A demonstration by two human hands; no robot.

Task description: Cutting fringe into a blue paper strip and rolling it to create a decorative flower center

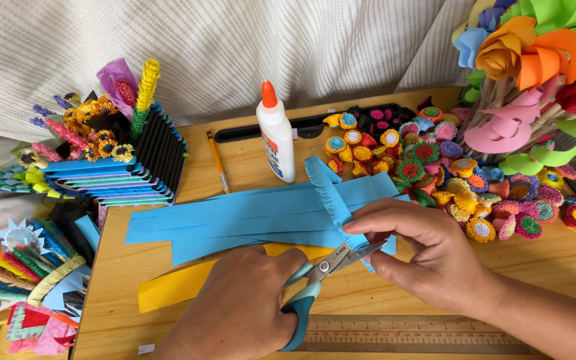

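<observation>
We see the left hand [235, 307] closed on teal-handled scissors [315, 280], blades at a fringed blue paper strip [333, 197] pinched just beyond in the right hand [428, 257], above the wooden desk [555, 267].

A white plastic glue bottle with an orange cap [276, 137] stands upright at the back of the light wooden surface [555, 263], with a yellow pencil [219, 162] lying just to its left and a long black tray [315, 124] behind it. To the right spreads a heap of small multicoloured fringed paper flowers [465, 180], beneath a bunch of large rolled paper roses [531, 60]. A wooden ruler [415, 333] lies along the near edge. At the left stands a blue-and-black folded-paper holder [125, 170] stuffed with paper blooms.
</observation>
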